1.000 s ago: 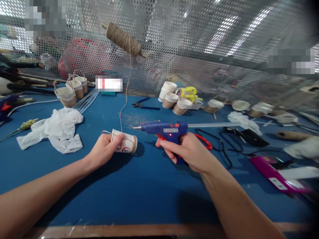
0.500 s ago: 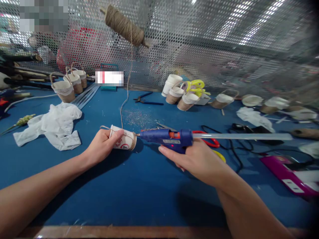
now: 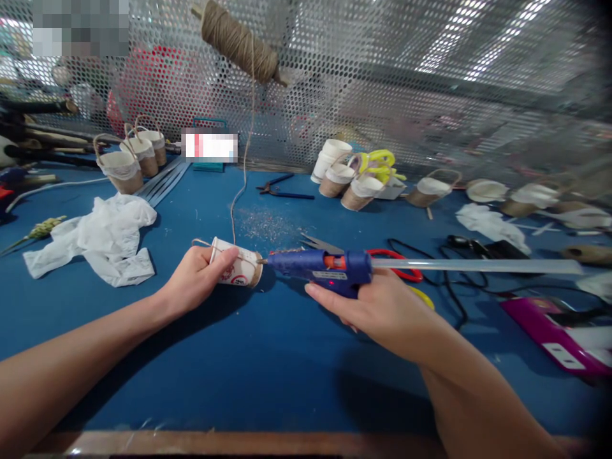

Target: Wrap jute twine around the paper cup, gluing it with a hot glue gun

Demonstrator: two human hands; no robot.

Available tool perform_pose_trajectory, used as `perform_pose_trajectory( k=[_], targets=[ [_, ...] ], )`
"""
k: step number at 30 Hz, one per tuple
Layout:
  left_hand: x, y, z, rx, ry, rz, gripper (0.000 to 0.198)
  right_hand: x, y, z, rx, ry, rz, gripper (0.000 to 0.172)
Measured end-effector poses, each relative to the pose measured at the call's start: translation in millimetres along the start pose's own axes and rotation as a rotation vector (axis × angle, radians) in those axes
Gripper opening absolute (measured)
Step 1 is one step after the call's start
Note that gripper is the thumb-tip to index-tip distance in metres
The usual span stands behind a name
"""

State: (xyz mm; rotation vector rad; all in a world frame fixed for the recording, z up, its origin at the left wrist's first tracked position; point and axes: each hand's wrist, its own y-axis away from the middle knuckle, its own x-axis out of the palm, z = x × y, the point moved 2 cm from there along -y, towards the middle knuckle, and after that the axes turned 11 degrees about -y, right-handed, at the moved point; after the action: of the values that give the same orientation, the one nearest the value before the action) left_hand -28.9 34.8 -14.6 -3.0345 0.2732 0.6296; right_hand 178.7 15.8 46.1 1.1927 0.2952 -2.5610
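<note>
In the head view I find the left hand (image 3: 194,277) clamped on a white paper cup (image 3: 245,270), tipped sideways over the blue table (image 3: 268,363), its far fingers hidden from me; the right hand (image 3: 382,307) grips a blue glue gun (image 3: 313,262), nozzle (image 3: 263,260) at the cup's brown end, contact not confirmable; twine (image 3: 245,169) runs from cup to spool (image 3: 239,46); scissors (image 3: 321,243) lie partly behind the gun.

We see a blue glue gun (image 3: 306,262) with an orange patch, a white cup (image 3: 245,271) with red print and a brown band, brown twine (image 3: 236,43), a plain blue bench (image 3: 268,363) and silver-grey mesh (image 3: 329,95) patterned with round holes.
</note>
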Motion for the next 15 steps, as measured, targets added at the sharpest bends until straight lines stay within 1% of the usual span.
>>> perform_pose_trajectory(
  k=[3,7,11,13,15],
  targets=[
    [-0.2,0.0,0.7,-0.009,-0.013,-0.004,0.038,-0.2,0.6,-0.3,-0.025,0.020,0.003,0.013],
    [0.1,-0.7,2.6,-0.004,-0.025,-0.002,0.039,0.7,0.0,-0.1,-0.052,0.062,0.043,0.015],
    [0.4,-0.8,3.6,0.011,-0.030,0.002,0.040,-0.6,0.6,0.8,-0.077,0.103,0.036,0.018],
    [0.5,-0.7,3.1,0.020,-0.019,0.006,0.039,-2.2,2.0,1.7,-0.162,0.163,0.043,0.021],
    [0.4,-0.5,2.3,0.024,-0.008,0.003,0.037,-3.3,4.1,3.8,-0.359,0.292,0.052,0.030]
  ],
)
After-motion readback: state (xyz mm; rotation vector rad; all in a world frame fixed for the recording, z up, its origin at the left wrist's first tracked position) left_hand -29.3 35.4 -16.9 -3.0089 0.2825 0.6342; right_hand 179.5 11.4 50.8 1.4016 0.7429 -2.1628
